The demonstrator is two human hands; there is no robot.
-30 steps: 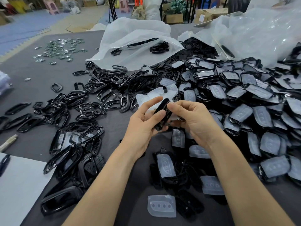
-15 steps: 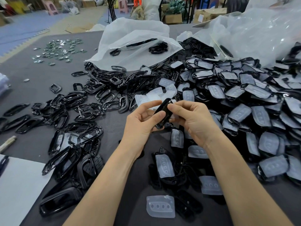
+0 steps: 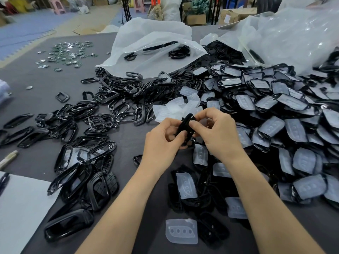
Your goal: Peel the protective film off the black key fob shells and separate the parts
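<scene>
Black and glossy, one plastic key fob shell (image 3: 186, 121) stands edge-up between your two hands above the middle of the grey desk (image 3: 45, 85). Your left hand (image 3: 161, 142) pinches its lower part with thumb and curled fingers, and your right hand (image 3: 218, 132) pinches its upper end. One loose translucent film piece (image 3: 181, 231) lies nearest you; the film-covered shells (image 3: 271, 110) heaped to your right and the bare black frames (image 3: 88, 143) to your left are too many to count.

Black shell (image 3: 186, 121) is largely covered by the fingers of left hand (image 3: 161, 142) and right hand (image 3: 220, 134); its film state cannot be told. Shiny parts (image 3: 67, 54) far left are too small to be identified. White sheet (image 3: 20, 213) and filmed-shell pile (image 3: 293, 125) are cut off by the frame edges.
</scene>
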